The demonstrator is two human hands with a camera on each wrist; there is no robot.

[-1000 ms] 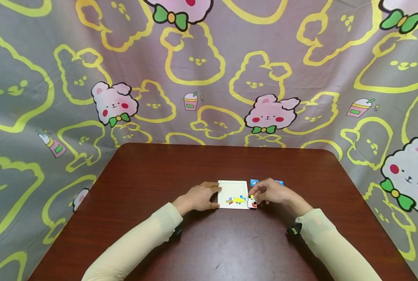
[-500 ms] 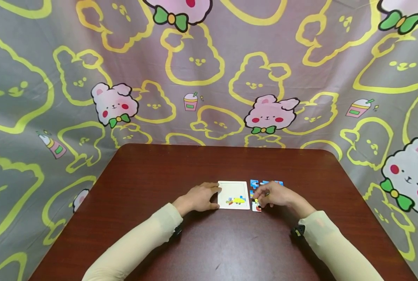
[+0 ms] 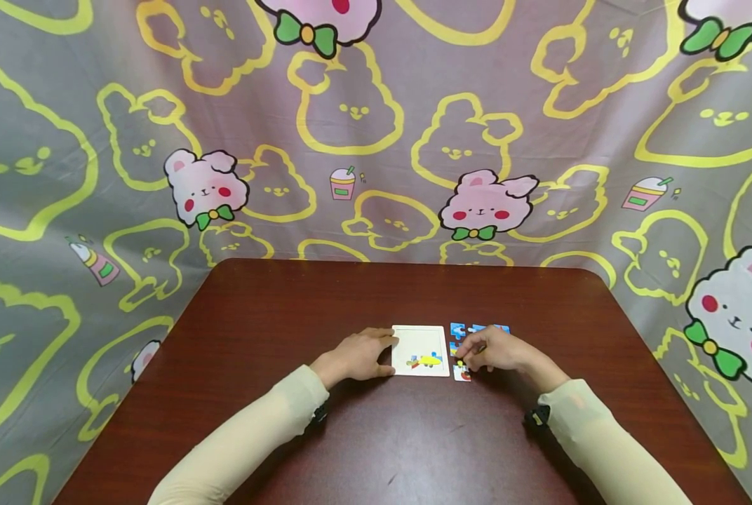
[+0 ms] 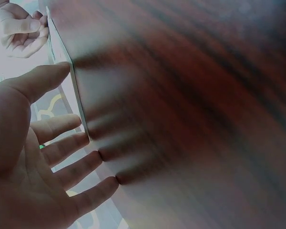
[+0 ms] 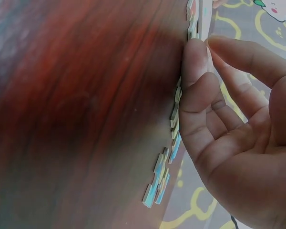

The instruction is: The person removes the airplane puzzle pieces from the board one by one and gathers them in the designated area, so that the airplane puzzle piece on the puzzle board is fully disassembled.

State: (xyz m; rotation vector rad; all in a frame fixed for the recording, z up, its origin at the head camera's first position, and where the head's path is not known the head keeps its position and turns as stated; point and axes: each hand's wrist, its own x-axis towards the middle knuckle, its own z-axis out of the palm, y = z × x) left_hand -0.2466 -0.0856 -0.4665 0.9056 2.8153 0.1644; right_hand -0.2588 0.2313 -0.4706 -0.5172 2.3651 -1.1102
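Observation:
In the head view my left hand (image 3: 357,354) lies at the left edge of a cream square puzzle tray (image 3: 407,345). Its thumb and fingers touch the tray's border, spread apart, as the left wrist view also shows. A few coloured pieces, one mostly yellow, sit in the tray's lower right. Right of it, my right hand (image 3: 492,347) pinches at the top of a white, red and yellow puzzle piece (image 3: 462,374), low at the table. In the right wrist view the thumb and a fingertip meet just behind a piece (image 5: 192,26); the other fingers are curled, and the contact is hidden.
Several blue puzzle pieces (image 3: 457,330) lie beyond and under my right hand, right of the tray. Seen edge-on, a few pieces (image 5: 158,176) lie flat on the brown table (image 3: 325,294). A patterned curtain (image 3: 376,140) hangs behind.
My right hand has drawn the white, red and yellow piece from the tray's right border a little right and nearer, and lowered it. The blue pieces show more. My left hand stays put.

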